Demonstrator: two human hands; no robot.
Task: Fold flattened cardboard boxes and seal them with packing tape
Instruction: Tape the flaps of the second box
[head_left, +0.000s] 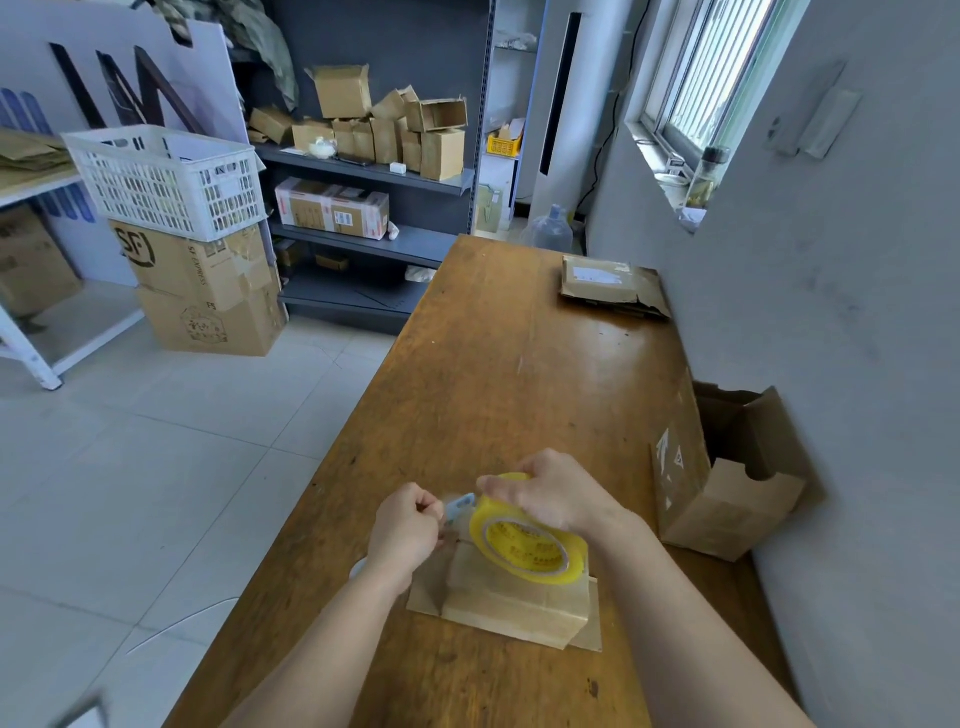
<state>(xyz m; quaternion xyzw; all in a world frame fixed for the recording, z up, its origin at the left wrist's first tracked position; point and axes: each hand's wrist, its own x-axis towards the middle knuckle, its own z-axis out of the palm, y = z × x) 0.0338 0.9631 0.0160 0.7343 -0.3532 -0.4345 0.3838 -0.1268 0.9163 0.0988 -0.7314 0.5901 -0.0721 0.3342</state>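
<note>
- Hands, two, bare, over the near end of the table (519, 364). The right hand (550, 496) grips the roll (524, 545) from above, fingers curled over its rim. The left hand (408, 530), fingers curled tight, pinches the tape end (460, 505), a pale bluish tab just left of the roll.
- Box (514, 605): one, small, brown, folded into shape. It sits on the table directly beneath the roll, touching or nearly touching it. Flaps lie splayed flat on the wood at its left and right sides. Whether any tape is already on it cannot be told.
- Step in hand, as judged: drawing out a strip to seal the box.
- Handling notes:
  - Pull the end level and away from the roll, so the film stays taut and does not fold onto itself.
  - Centre the strip on the seam and let it run past both edges.
  - Press it down before cutting.
  - The box looks light and may slide, so steady it with the heel of a hand.
- Roll: yellow film, printed core, held tilted above the box.
- Open carton (727, 499): stands off the table's right edge, against the wall.
- Flat carton (608, 283): torn, at the table's far end, well apart from the box.
- Shelf (374, 171): grey, holding many small cartons.
- Basket (166, 179): white, atop stacked cartons on the floor, far left.
</note>
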